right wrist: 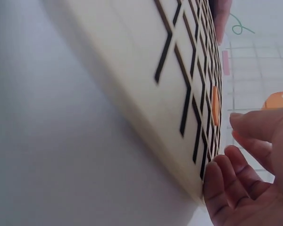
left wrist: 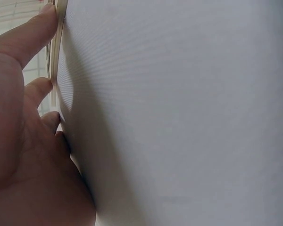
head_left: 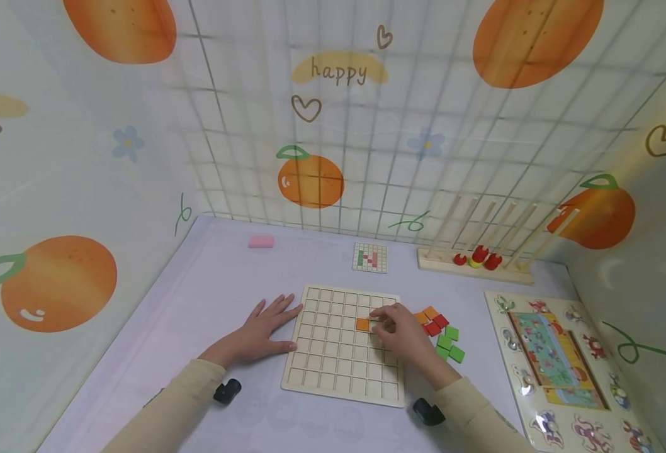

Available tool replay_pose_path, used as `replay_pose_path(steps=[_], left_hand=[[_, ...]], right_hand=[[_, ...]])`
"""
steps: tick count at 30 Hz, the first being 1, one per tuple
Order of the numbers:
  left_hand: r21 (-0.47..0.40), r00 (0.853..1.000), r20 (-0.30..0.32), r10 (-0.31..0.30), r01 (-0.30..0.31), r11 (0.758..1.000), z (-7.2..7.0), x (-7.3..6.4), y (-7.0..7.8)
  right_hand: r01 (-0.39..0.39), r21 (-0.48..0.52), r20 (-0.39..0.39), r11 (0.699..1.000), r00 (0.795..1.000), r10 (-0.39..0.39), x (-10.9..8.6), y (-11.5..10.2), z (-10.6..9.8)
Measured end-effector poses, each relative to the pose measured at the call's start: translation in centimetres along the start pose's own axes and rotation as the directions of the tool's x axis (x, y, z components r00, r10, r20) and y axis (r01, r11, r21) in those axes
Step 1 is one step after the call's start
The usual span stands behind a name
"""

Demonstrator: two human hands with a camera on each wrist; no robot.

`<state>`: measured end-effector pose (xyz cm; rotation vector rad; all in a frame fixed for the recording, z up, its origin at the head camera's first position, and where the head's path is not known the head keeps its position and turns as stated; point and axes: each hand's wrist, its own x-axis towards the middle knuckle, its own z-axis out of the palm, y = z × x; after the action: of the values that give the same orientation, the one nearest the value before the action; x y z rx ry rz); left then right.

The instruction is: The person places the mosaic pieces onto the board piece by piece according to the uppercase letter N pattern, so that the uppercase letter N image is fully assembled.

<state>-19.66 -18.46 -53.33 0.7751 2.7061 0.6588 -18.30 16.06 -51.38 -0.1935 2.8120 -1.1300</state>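
Two bare hands are at work over a wooden grid board (head_left: 321, 343) on the pale tabletop (head_left: 310, 264). One orange tile (head_left: 363, 324) sits on the board, a bit toward its far edge and right of its middle. The left hand (head_left: 259, 333) has its fingers spread wide, and its thumb and pointer touch the board's left edge; it has hold of nothing. The right hand (head_left: 398, 330) is over the right part of the board, just beside the orange tile. Its fingers are loosely bent, with a gap between thumb and pointer, and no tile shows between them. Just past the board's right edge lies a pile of orange, red and green tiles (head_left: 445, 341). Near the tabletop's far edge are a small pattern card (head_left: 369, 258), a pink block (head_left: 261, 241) toward the far left corner, and a peg stand (head_left: 440, 263) toward the far right corner, with red and yellow rings. A picture puzzle (head_left: 528, 409) lies along the right edge.
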Motion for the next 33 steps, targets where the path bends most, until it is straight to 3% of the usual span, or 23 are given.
replay_pose_path(steps=[7,22,33], left_hand=[[0.001,1.000,0.000,-0.005,0.005,1.000,0.1,0.0,-0.1],[0.004,1.000,0.001,-0.013,0.013,1.000,0.0,0.0,0.0],[0.009,1.000,-0.002,-0.008,0.008,1.000,0.4,0.1,-0.4]], right_hand=[[0.016,-0.018,-0.034,1.000,0.999,-0.017,-0.3,1.1,-0.7],[-0.104,-0.065,-0.052,0.993,0.994,0.100,-0.6,3.7,-3.6],[-0.136,-0.111,-0.070,0.984,0.989,0.129,-0.1,5.8,-5.2]])
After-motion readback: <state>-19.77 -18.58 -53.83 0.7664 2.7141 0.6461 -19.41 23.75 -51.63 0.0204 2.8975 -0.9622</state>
